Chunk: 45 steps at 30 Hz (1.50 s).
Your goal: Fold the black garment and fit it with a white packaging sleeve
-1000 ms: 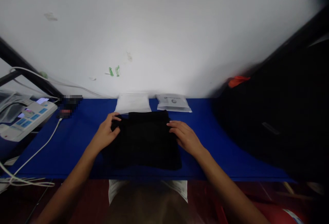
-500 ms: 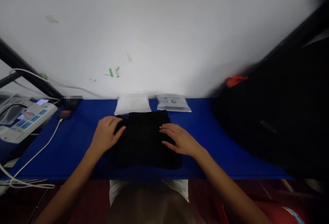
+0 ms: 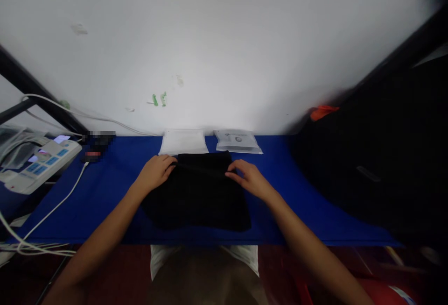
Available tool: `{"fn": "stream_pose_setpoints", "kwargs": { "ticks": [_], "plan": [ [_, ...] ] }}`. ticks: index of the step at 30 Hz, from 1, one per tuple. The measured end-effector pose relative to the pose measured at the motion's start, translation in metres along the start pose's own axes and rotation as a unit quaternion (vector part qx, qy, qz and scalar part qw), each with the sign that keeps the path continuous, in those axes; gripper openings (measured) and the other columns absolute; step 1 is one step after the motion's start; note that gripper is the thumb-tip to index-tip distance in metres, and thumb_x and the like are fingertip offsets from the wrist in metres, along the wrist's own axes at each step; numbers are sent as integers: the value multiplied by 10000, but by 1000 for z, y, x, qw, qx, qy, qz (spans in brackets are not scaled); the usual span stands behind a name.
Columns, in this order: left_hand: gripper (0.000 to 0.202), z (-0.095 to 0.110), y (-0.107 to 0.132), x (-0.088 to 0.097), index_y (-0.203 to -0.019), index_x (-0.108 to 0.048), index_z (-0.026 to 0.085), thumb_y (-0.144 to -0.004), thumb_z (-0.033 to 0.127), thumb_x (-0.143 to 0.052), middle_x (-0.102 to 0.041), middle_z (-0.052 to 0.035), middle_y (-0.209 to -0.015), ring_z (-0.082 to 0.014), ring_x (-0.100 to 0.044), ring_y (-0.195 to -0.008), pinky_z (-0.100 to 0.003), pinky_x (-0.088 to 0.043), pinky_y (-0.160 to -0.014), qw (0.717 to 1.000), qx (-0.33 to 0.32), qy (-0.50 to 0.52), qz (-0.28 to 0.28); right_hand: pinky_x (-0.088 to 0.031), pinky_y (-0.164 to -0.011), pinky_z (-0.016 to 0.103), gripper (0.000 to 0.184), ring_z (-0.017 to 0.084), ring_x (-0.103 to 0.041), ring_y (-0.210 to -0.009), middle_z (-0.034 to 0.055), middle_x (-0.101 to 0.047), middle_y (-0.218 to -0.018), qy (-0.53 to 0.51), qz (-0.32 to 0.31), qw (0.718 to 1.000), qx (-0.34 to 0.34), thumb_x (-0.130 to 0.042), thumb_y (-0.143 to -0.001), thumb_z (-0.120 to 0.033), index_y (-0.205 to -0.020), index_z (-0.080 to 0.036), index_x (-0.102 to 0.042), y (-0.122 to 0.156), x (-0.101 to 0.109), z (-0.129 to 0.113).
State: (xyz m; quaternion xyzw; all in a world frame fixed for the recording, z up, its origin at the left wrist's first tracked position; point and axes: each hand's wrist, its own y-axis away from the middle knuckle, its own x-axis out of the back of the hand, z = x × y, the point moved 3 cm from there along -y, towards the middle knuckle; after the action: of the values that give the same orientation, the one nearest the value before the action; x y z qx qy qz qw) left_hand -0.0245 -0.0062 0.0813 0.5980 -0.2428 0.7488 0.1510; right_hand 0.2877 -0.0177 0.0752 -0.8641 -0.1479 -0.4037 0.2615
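Note:
A folded black cloth item, perhaps a garment, lies on the blue table in front of me. My left hand pinches its upper left edge, thumb and fingers pressed together. On the opposite side my right hand grips the upper right edge between thumb and fingers. Between both hands a fold of the fabric is drawn up in a straight line. Just beyond the cloth lie a white plastic pouch and a translucent zip bag with dark print on it.
A white power strip with blue sockets sits at the left, with white cables around it. Behind it is a pixelated dark device. A large black fabric mass with an orange piece covers the right side. A white wall rises behind the blue tabletop.
My hands have gone from lying loosely on the black cloth to pinching its upper edges, and a fold has come up between them. The view has shifted slightly.

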Motion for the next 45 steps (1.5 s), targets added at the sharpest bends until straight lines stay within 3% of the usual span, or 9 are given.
{"fn": "stream_pose_setpoints", "kwargs": {
  "ticks": [8,11,14,18,23,31,35,37,45],
  "plan": [
    [332,-28,-26,-12,-965,-648,150,-993,367,-398,-661,-138,-930,-280,-602,-906,-390,-406,-786,988,60,-135,43,-499,-721,347,105,258,-624,-862,107,-664,-955,176,51,980,-83,-548,-904,-207,-991,-178,-600,-37,-17,37],
    [351,-30,-18,-2,-968,-646,145,-1000,343,-358,-645,-151,-931,-294,-582,-919,-413,-394,-800,982,90,-149,78,-512,-808,409,219,301,-594,-990,154,-614,-1091,199,73,975,-60,-541,-897,-195,-1111,-165,-571,-33,-20,26],
    [330,-12,-4,1,-1002,-646,160,-1001,340,-369,-643,-132,-950,-282,-570,-940,-413,-398,-826,986,48,-116,105,-490,-909,469,250,319,-555,-1080,167,-589,-1161,205,104,973,5,-498,-926,-204,-1168,-168,-552,-25,-18,2],
    [274,20,13,-16,-1078,-625,178,-987,362,-442,-636,-103,-1038,-247,-576,-961,-380,-439,-846,996,-76,-30,23,-505,-866,441,238,294,-582,-1012,148,-631,-1099,182,12,982,52,-505,-957,-282,-1148,-159,-575,-12,-30,-25],
    [292,23,18,-28,-1108,-586,153,-972,386,-473,-605,-120,-1110,-265,-573,-978,-416,-466,-862,1000,-21,10,-18,-506,-778,396,257,274,-590,-897,143,-640,-976,224,-74,970,57,-537,-955,-348,-1044,-119,-611,-1,-50,-27],
    [195,41,34,19,-906,-579,196,-954,366,-496,-629,-52,-899,-220,-583,-880,-360,-463,-809,990,-12,124,-60,-428,-653,329,289,197,-541,-689,60,-597,-722,223,-17,961,166,-408,-1009,-260,-828,-182,-618,17,-22,-45],
    [240,58,58,26,-992,-597,223,-894,442,-596,-661,4,-857,-151,-625,-722,-243,-470,-629,926,18,287,-245,-380,-583,310,337,164,-525,-601,24,-589,-638,212,-88,949,216,-411,-1017,-307,-767,-192,-606,42,-17,-72],
    [244,62,62,25,-1021,-610,220,-897,430,-596,-669,9,-822,-146,-637,-696,-229,-465,-603,907,23,303,-290,-355,-555,302,361,152,-521,-565,15,-582,-607,212,-123,948,201,-406,-1021,-314,-737,-189,-590,49,-19,-82],
    [321,48,34,2,-1150,-594,183,-974,410,-450,-640,-104,-1130,-246,-608,-1047,-396,-481,-915,988,44,143,-38,-503,-676,325,140,220,-630,-792,91,-661,-861,183,-127,973,58,-475,-973,-189,-967,-156,-611,21,-32,-91]
  ]
}}
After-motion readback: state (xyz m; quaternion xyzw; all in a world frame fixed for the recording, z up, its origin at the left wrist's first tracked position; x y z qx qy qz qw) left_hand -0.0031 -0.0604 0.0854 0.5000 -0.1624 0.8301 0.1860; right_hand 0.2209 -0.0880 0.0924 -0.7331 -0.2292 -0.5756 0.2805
